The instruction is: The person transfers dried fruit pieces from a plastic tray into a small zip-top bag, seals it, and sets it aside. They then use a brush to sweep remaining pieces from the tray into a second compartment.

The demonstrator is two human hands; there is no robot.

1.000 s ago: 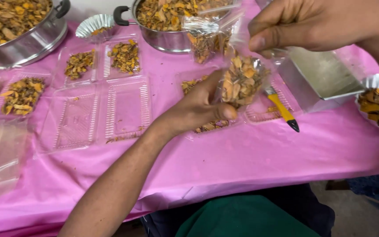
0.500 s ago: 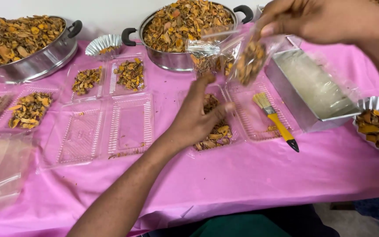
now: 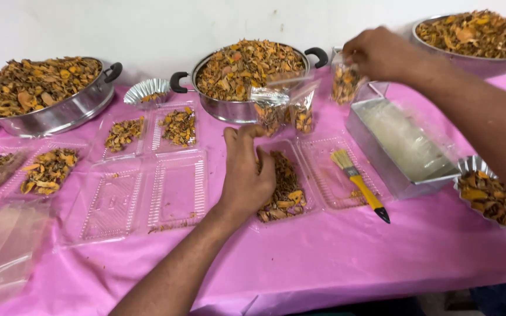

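My left hand [image 3: 244, 175] lies on a clear plastic clamshell tray [image 3: 323, 158] in the middle of the pink table, fingers curled into the pile of dried orange-brown chips [image 3: 285, 196] in its left half. My right hand [image 3: 382, 54] is raised at the back right, pinching the top of a small clear bag [image 3: 344, 85] partly filled with the same chips. That bag hangs above the far end of a rectangular metal tray [image 3: 382, 167]. A second filled clear bag [image 3: 282, 108] stands in front of the middle steel pot [image 3: 238, 110].
Three steel vessels heaped with chips stand along the back: the middle pot, a left pot [image 3: 60, 117] and a right bowl [image 3: 481, 64]. A yellow-handled brush [image 3: 363, 188] lies in the clamshell's right half. Other clamshells [image 3: 142, 199], foil cups [image 3: 147, 89] and flat plastic bags [image 3: 1, 251] sit around.
My left hand let go of the bag and dropped onto the chips in the clamshell. My right hand carried the filled bag up and to the right.
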